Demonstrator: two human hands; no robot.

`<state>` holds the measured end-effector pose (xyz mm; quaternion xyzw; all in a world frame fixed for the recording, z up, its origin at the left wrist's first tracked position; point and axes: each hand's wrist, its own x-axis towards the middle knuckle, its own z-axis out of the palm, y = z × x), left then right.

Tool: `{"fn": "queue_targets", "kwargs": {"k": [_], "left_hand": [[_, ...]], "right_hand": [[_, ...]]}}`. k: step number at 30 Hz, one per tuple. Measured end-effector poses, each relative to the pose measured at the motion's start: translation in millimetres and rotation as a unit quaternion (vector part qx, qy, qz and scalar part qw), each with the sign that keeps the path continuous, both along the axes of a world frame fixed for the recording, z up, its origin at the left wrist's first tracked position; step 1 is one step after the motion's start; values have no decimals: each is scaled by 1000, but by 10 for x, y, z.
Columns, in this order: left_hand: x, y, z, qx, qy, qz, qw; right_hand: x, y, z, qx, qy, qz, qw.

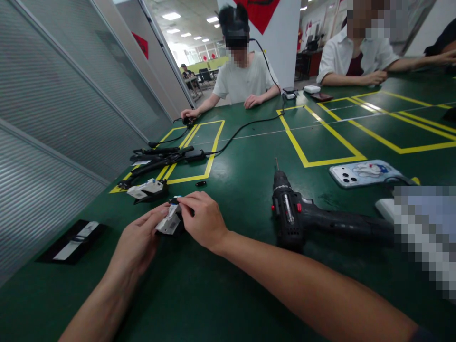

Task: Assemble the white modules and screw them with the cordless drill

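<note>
Both my hands hold one small white and black device [170, 223] just above the green table [249, 190]. My left hand [139, 240] grips it from the left, thumb and fingers closed on its side. My right hand [202, 218] covers its right end, with fingertips pinched at a small dark and blue part on its top. A similar white and black device [147, 189] lies on the table just behind my hands. A tiny black piece [201, 183] rests beside it.
A black cordless drill [302, 218] lies to the right of my hands. A phone in a cartoon case [365, 173] lies further right. A black flat holder [73, 241] sits at left. Black cables and tools [160, 159] lie ahead. Two people sit across the table.
</note>
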<state>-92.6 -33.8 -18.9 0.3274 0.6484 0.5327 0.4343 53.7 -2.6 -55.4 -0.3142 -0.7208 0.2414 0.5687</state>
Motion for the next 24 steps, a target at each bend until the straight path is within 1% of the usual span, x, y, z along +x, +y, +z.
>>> {"fn": "queue_targets", "kwargs": {"k": [3,7,15,19,24], "left_hand": [[27,-9,6,4,3,4,1000],[58,-23,16,15,11,6,1000],[21,-32,-6,10,24,7,1000],[44,-41,14,9,34,8,999],[40,-22,6,17,53,25,998]], "right_hand": [[-2,1,-4,7,-11,-1,1000],[-15,-7,-13,15,-2,7,1000],[0,-13,-14,10,0,13,1000],[4,-25,20,10,-14,6,1000],[3,-53,38,28,-47,10,998]]}}
